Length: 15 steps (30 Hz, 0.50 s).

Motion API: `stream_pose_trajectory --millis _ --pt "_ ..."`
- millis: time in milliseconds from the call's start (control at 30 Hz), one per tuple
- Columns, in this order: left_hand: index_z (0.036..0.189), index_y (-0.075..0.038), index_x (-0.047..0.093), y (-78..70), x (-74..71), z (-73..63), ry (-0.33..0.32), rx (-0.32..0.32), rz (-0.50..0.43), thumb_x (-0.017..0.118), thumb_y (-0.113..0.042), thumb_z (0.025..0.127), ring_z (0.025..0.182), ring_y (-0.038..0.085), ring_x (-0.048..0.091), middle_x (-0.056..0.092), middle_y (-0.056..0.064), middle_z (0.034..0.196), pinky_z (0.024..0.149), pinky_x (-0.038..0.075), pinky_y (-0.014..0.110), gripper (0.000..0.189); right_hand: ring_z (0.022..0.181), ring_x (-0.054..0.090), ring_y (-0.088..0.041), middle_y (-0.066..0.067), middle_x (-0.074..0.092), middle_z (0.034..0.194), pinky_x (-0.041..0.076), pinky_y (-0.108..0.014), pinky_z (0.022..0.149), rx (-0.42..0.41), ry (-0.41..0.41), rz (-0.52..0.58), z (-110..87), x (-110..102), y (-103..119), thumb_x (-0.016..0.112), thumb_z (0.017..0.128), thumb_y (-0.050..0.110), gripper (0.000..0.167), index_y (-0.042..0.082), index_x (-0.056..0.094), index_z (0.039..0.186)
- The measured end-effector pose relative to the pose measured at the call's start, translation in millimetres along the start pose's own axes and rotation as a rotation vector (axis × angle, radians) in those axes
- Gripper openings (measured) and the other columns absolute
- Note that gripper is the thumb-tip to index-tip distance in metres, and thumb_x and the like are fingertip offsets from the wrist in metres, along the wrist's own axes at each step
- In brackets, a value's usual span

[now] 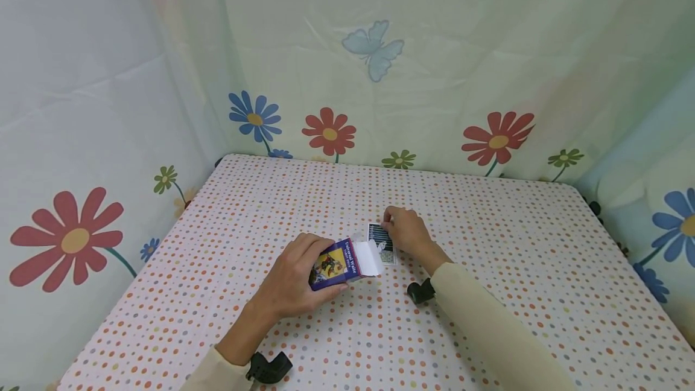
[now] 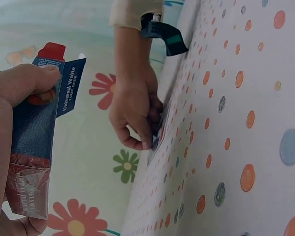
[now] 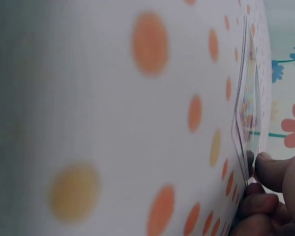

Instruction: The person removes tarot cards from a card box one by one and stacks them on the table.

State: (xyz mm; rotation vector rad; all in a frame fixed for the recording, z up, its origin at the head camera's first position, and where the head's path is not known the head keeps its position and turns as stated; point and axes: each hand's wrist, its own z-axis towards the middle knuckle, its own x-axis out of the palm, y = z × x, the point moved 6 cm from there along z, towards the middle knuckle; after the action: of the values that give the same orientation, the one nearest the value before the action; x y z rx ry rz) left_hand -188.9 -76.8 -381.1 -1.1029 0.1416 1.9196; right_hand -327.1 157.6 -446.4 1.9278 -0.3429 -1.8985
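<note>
My left hand (image 1: 293, 276) grips a purple tarot card box (image 1: 332, 262) labelled "Universal Waite", thumb along one side and fingers along the other. The box is tilted above the table, its end flap (image 1: 370, 258) folded out toward the right. Just right of the box, tarot cards (image 1: 387, 253) lie on the tablecloth, a dark picture face up on top. My right hand (image 1: 411, 233) is at their far right corner. Close up in the right wrist view, its thumb (image 3: 270, 169) and curled fingers pinch the edge of the cards (image 3: 248, 105), which are slightly fanned apart.
A polka-dot cloth (image 1: 521, 270) covers the table. Behind and at the sides hang curtains (image 1: 423, 95) printed with flowers and a butterfly. Black wrist mounts (image 1: 269, 368) sit at both sleeve cuffs, the right mount (image 1: 420, 291) low over the cloth.
</note>
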Motion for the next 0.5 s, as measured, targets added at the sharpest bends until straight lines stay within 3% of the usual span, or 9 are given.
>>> stream_pose_trajectory --millis 300,500 --pt "0.129 -0.009 0.061 0.2 0.8 0.2 -0.003 0.011 -0.015 0.085 -0.048 0.076 0.098 0.011 0.054 0.061 0.001 0.116 0.08 0.05 0.029 0.07 0.071 0.055 -0.02 -0.006 0.063 0.08 0.043 -0.032 0.063 0.045 0.022 0.085 -3.8 -4.8 -2.5 0.06 0.103 0.023 0.015 0.01 0.067 0.104" --pt "0.129 -0.01 0.06 2.4 0.1 -0.5 0.002 -0.01 -0.017 0.08 -0.052 0.08 0.099 0.011 0.054 0.061 0.0 0.117 0.081 0.051 0.03 0.068 0.07 0.054 -0.02 -0.006 0.063 0.082 0.042 -0.032 0.062 0.027 -0.036 0.126 -8.2 -7.8 -3.6 0.058 0.104 0.027 0.021 0.01 0.069 0.111"
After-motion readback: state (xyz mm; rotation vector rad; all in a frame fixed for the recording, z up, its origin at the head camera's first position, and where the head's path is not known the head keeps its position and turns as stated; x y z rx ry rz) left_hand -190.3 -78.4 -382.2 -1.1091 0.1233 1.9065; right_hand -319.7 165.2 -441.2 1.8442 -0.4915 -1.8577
